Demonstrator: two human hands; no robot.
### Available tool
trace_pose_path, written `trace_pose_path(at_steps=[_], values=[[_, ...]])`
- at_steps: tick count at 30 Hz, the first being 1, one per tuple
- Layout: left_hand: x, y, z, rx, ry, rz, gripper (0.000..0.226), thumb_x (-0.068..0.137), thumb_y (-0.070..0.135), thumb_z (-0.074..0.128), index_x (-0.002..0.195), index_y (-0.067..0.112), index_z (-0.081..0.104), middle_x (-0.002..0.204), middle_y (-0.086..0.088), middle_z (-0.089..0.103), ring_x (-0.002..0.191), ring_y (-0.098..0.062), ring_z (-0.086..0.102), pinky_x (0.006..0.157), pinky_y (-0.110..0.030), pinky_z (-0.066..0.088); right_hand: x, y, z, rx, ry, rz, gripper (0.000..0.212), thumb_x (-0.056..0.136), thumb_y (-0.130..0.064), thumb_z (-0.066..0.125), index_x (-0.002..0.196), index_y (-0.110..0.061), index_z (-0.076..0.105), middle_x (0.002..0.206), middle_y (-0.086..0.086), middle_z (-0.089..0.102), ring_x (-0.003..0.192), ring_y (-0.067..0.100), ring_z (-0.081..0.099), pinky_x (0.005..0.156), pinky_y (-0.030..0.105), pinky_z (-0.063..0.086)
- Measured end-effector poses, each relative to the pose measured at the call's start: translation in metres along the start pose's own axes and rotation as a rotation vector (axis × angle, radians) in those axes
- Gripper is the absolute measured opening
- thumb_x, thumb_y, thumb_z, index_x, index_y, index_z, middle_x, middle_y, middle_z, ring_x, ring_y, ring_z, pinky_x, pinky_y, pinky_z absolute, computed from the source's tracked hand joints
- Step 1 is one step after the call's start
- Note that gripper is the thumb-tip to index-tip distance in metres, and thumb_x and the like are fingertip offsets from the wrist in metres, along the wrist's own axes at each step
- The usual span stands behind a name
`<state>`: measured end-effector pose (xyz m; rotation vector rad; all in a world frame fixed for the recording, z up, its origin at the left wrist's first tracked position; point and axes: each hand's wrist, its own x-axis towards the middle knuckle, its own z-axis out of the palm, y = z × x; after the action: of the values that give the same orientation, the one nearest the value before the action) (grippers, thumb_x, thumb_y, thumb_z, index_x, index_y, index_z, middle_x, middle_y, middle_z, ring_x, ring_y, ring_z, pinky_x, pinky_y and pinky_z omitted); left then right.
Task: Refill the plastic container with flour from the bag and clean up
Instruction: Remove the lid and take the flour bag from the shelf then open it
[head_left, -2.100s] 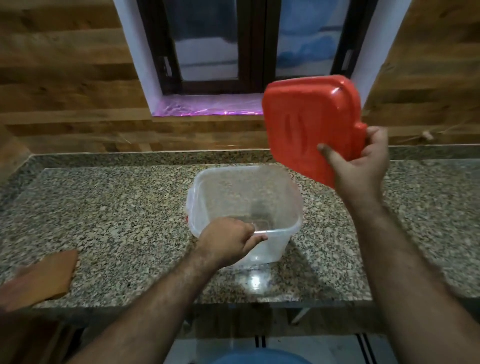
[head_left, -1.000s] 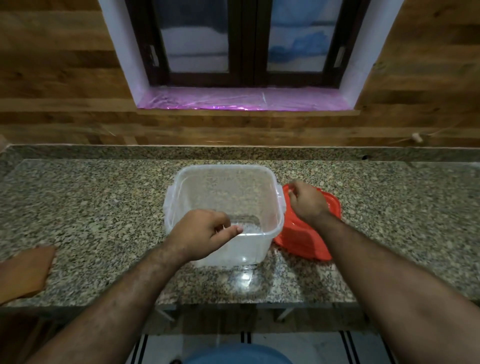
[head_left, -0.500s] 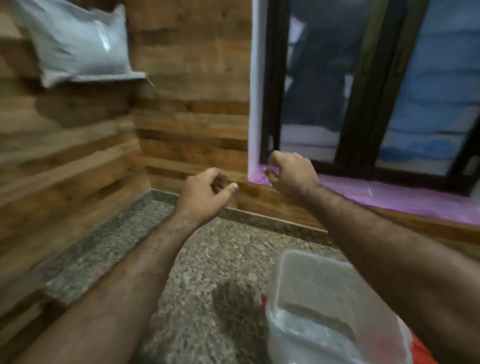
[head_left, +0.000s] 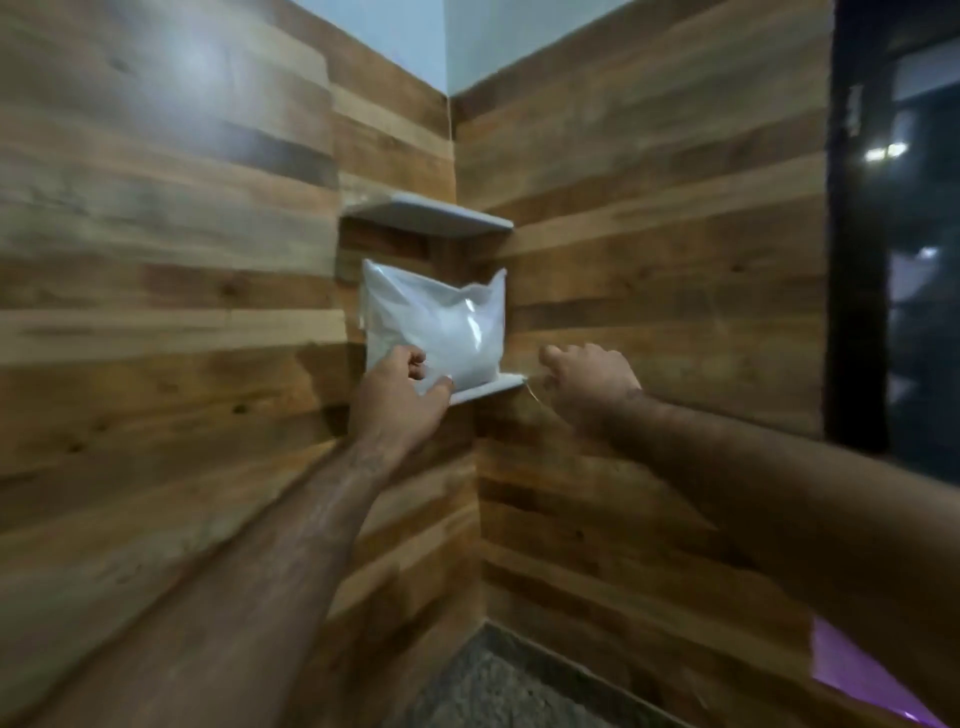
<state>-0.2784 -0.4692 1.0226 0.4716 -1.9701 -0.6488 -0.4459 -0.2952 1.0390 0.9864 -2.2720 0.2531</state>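
Here the clear, soft plastic bag of white flour sits on the lower white corner shelf, tucked where the two wood-panelled walls meet, under a second white shelf above it. The bag stands upright, roughly as wide as it is tall, bulging at the bottom with slack, pointed corners at the top; its weight seems to lie low.

The left hand is the nearer one. It is at the bag's lower left corner, fingers curled and thumb stretched to the right along the shelf edge, touching or all but touching the plastic; whether it has closed on the bag I cannot tell, because of motion blur. The right hand is just right of the shelf's end, apart from the bag, loosely half-curled and holding nothing. So the bag lies ahead and slightly right of the left hand, and to the left of the right hand.

The coming move likely calls for the right hand to come in leftwards and support the bag's right side or base while the left grips its corner, since a slack bag may sag or slip if lifted one-handed.

A strip of speckled granite tabletop shows at the near bottom edge, and a dark window frame stands at the right. The plastic container is out of view.
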Motion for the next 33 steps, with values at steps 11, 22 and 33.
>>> trace_pose_path(at_steps=[11, 22, 33], values=[[0.162, -0.055, -0.001, -0.059, 0.089, -0.055, 0.078, 0.069, 0.082, 0.076, 0.117, 0.021, 0.073, 0.114, 0.002, 0.074, 0.101, -0.023, 0.071, 0.086, -0.037, 0.059, 0.203, -0.054, 0.034, 0.047, 0.067, 0.158, 0.077, 0.105, -0.017, 0.05, 0.168, -0.038, 0.012, 0.141, 0.014, 0.062, 0.114, 0.036, 0.066, 0.085, 0.045, 0.057], [0.183, -0.052, 0.018, 0.09, 0.202, 0.126, 0.047, 0.104, 0.046, 0.063, 0.071, 0.011, 0.064, 0.068, 0.0, 0.065, 0.072, -0.028, 0.065, 0.062, -0.033, 0.041, 0.243, -0.043, 0.026, -0.08, 0.109, 0.014, 0.036, 0.107, -0.014, 0.046, 0.136, -0.024, 0.064, 0.114, 0.006, 0.07, 0.098, 0.029, 0.069, 0.076, 0.034, 0.053], [0.136, -0.006, -0.017, -0.002, 0.371, 0.211, 0.046, 0.107, 0.042, 0.059, 0.069, 0.016, 0.06, 0.061, 0.005, 0.055, 0.059, -0.018, 0.053, 0.054, -0.03, 0.032, 0.19, -0.028, -0.03, 0.047, 0.312, -0.045, 0.024, 0.105, -0.028, 0.048, 0.118, -0.026, 0.068, 0.107, 0.011, 0.072, 0.085, 0.032, 0.064, 0.073, 0.034, 0.05]])
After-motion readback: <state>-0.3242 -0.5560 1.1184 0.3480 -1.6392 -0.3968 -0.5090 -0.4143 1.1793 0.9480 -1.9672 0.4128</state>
